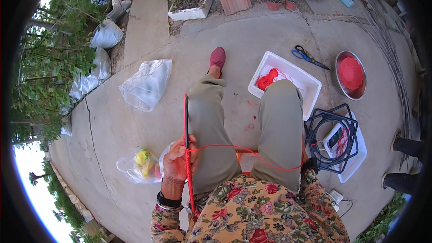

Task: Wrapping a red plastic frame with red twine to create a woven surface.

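In front of my left thigh, my left hand (180,158) is closed around a long thin black bar (186,112) seen edge-on, partly wrapped in red cord. The wrapping (189,183) shows most densely below my fingers. From there a loose red cord (243,147) crosses over my lap to the right and passes out of sight beside my right thigh. My right hand (305,154) is beyond that thigh; only a sliver shows, and its fingers are hidden. Close to it lie black open frames (331,136) on a white tray (357,153) with a dark-screened device.
A white box (308,83) holds a bundle of red cord (267,79). Blue-handled scissors (309,57) lie beyond it, near a metal bowl (341,85) containing something red. Plastic bags (146,84) rest on the left. Another person's dark-clad legs (407,148) stand at the right edge.
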Tool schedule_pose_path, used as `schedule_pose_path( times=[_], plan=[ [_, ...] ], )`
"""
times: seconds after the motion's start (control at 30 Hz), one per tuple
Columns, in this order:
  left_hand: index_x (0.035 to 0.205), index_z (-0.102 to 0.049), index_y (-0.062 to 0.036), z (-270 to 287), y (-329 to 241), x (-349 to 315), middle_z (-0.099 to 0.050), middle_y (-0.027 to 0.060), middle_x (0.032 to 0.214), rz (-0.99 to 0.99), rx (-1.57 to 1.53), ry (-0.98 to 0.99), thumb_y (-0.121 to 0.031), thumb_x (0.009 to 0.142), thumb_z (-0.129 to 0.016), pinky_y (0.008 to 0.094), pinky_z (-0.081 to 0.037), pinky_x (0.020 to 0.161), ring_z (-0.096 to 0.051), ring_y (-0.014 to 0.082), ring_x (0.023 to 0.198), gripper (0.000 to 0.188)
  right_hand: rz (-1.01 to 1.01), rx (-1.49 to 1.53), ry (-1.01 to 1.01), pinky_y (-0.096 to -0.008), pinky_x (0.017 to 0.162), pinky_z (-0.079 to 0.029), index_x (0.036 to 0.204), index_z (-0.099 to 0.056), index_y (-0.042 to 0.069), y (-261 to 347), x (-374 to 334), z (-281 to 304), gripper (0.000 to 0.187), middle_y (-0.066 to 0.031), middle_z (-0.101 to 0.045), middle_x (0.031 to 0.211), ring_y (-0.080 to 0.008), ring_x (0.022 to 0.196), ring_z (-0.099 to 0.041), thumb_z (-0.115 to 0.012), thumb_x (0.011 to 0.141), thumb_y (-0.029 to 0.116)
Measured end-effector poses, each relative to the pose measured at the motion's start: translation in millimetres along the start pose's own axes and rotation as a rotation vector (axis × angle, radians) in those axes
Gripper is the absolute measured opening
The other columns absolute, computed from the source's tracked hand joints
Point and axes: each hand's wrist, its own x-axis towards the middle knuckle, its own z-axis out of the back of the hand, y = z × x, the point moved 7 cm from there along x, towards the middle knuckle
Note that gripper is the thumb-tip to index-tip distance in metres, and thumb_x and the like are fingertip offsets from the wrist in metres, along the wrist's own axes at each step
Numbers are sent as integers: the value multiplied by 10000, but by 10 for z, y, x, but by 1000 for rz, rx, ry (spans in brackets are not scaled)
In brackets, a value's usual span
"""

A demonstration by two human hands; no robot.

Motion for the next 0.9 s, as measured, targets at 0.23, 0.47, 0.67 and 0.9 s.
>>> schedule_pose_path(
  times=[0.23,0.47,0.67,0.9],
  plan=[
    [1111,-464,91,55,17,-272,-499,121,610,102,-148,85,-162,789,-666,301,-377,314,-450,203,379,457,-98,-16,-51,-247,700,-466,990,-607,13,12,-120,243,280,-11,-615,858,-74,769,-557,-497,952,268],
    [1101,-532,2,66,303,-237,-600,29,850,186,222,-82,-141,753,-729,220,-483,590,-582,99,680,424,-159,14,-72,-259,653,-488,1026,-591,63,217,-299,354,293,-19,-617,887,-98,732,-586,-394,986,275],
    [1042,-576,-27,146,229,-312,-586,-15,909,161,144,-59,-156,788,-714,193,-443,713,-550,55,789,317,-142,103,-70,-266,743,-475,1060,-580,55,43,-300,486,291,-30,-616,949,-106,839,-582,-393,982,263],
    [1059,-555,-20,79,175,-237,-594,-2,824,96,148,-88,-126,769,-719,204,-473,601,-572,82,686,349,3,-33,-17,-273,775,-464,1075,-579,44,-12,-288,595,297,-31,-617,958,-119,876,-577,-405,974,262]
  ],
)
